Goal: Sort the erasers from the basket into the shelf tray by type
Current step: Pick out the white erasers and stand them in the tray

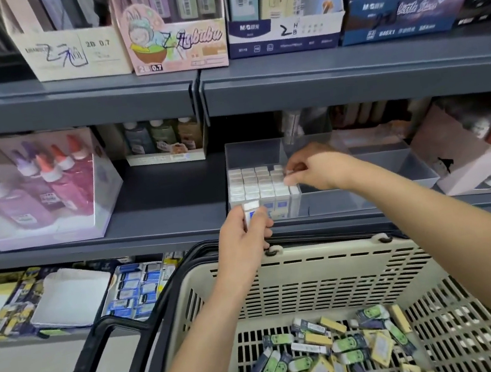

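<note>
A clear divided shelf tray (405, 163) sits on the middle shelf; its left compartment holds rows of upright white erasers (256, 182). My right hand (314, 166) reaches over the tray and pinches a white eraser (289, 174) at the right end of those rows. My left hand (242, 243) hovers in front of the tray and grips a white eraser with a blue sleeve (251, 212). Below, a beige plastic basket (329, 272) holds several mixed erasers (340, 352), green, yellow and dark blue.
The basket's black handles (126, 335) stick out to the left. Glue bottles in a clear box (39, 189) stand left of the tray, and cartons (479, 150) crowd its right side. The shelf above (348, 76) overhangs. A lower shelf holds more eraser packs (135, 289).
</note>
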